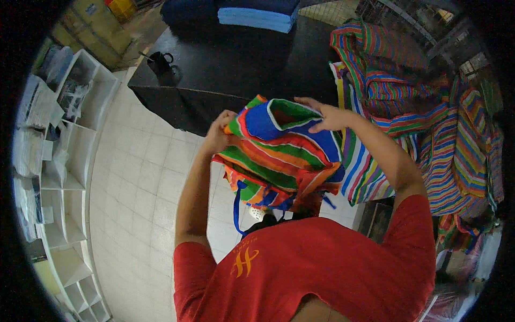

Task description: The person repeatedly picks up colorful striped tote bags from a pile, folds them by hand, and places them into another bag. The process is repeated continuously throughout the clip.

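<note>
In front of my body hangs a striped fabric bag (273,155) in blue, green, orange and red. Its mouth gapes at the top, edged by a pale rim. My left hand (217,134) grips the bag's upper left side with bent fingers. At the right of the mouth, my right hand (331,117) has its thumb and fingers around the rim; part of its grip is hidden. A blue strap (236,209) dangles below the bag on the left.
A dark table (236,61) stands ahead, with a black mug (159,63) and folded blue cloths (257,19) on it. Striped fabric (391,91) is heaped at the right. White shelving (80,177) with plastic-wrapped packs lines the left, beside a tiled floor (134,188).
</note>
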A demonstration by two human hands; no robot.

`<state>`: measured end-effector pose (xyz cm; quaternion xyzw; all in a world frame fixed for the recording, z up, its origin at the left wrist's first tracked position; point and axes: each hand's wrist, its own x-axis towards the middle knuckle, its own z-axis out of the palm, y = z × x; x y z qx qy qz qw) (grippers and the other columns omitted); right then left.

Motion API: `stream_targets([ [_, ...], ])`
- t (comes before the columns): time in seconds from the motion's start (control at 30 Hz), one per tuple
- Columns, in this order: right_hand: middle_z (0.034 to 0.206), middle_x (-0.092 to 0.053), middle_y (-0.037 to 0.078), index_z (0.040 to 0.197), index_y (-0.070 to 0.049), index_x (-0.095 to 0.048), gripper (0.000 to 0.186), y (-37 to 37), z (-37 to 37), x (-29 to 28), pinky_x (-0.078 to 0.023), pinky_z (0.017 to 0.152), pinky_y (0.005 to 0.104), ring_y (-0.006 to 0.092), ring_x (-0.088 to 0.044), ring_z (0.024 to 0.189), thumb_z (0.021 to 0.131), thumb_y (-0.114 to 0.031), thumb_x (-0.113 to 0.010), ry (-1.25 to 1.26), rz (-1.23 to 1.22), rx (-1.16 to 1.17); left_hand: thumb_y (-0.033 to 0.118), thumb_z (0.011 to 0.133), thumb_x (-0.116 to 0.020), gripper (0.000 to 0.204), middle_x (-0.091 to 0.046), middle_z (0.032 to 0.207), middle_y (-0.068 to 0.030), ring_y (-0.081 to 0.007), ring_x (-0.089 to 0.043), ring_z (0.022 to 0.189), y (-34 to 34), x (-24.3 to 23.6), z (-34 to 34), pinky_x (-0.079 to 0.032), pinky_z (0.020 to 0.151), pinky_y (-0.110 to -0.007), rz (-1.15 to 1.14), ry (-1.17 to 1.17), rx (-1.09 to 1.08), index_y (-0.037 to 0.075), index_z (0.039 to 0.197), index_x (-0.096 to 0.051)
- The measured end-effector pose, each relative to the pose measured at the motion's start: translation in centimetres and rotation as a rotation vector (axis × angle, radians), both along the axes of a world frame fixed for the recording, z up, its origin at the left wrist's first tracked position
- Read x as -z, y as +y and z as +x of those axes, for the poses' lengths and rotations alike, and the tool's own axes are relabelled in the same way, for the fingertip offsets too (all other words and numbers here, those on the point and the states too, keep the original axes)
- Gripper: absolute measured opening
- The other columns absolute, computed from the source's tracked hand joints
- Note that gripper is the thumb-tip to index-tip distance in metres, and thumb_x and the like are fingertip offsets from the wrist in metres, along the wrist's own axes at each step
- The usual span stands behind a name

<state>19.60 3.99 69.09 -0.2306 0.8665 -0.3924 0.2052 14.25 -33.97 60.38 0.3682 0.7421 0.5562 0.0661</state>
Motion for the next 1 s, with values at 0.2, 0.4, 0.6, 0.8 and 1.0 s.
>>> stream_targets([
  [0.2,0.120,-0.064,0.024,0.153,-0.012,-0.027,0.081,-3.4,5.1,11.7,-0.049,0.093,0.0441,0.0360,-0.064,0.106,0.085,-0.031,-0.067,-0.390,0.520,0.061,0.048,0.066,-0.085,0.083,-0.047,0.137,-0.0189,-0.0410,-0.043,0.126,-1.6,16.6,9.6,-0.035,0.107,-0.050,-0.523,-0.026,-0.556,0.013,0.135,-0.055],
  [0.4,0.121,-0.065,0.019,0.143,-0.014,-0.047,0.063,-7.0,5.0,19.5,-0.048,0.094,0.0449,0.0361,-0.063,0.106,0.086,-0.030,-0.068,-0.373,0.271,-0.099,0.065,0.062,-0.077,0.072,-0.050,0.140,-0.0018,-0.0427,-0.004,0.148,-1.8,11.1,17.2,-0.004,0.103,-0.081,-0.915,0.212,-0.022,0.027,0.122,-0.065],
  [0.6,0.117,-0.068,0.011,0.133,-0.005,-0.056,0.058,-4.9,-1.3,23.2,-0.050,0.093,0.0409,0.0230,-0.064,0.104,0.084,-0.027,-0.076,-1.060,-0.067,0.178,0.027,0.083,-0.065,0.016,-0.062,0.116,0.0085,-0.0275,-0.037,0.136,-4.7,10.2,16.1,-0.010,0.107,-0.075,-0.949,0.199,-0.221,0.027,0.097,-0.072],
  [0.8,0.111,-0.068,0.020,0.122,-0.004,-0.064,0.064,-8.7,2.4,46.1,-0.049,0.093,0.0436,0.0331,-0.065,0.101,0.081,-0.052,-0.071,-0.271,0.513,0.292,0.026,0.084,-0.064,0.012,-0.063,0.112,0.0100,-0.0268,-0.043,0.130,-2.5,10.9,16.5,-0.009,0.108,-0.074,-1.014,0.186,-0.127,0.027,0.094,-0.071],
  [1.0,0.110,-0.067,0.023,0.122,-0.005,-0.064,0.058,-8.9,-3.1,41.9,-0.050,0.092,0.0435,0.0356,-0.065,0.102,0.086,-0.050,-0.065,-0.432,0.579,0.329,0.026,0.080,-0.071,0.008,-0.062,0.102,0.0084,-0.0222,-0.048,0.127,-4.3,12.1,18.5,-0.014,0.106,-0.073,-1.022,0.152,-0.242,0.026,0.088,-0.069],
])
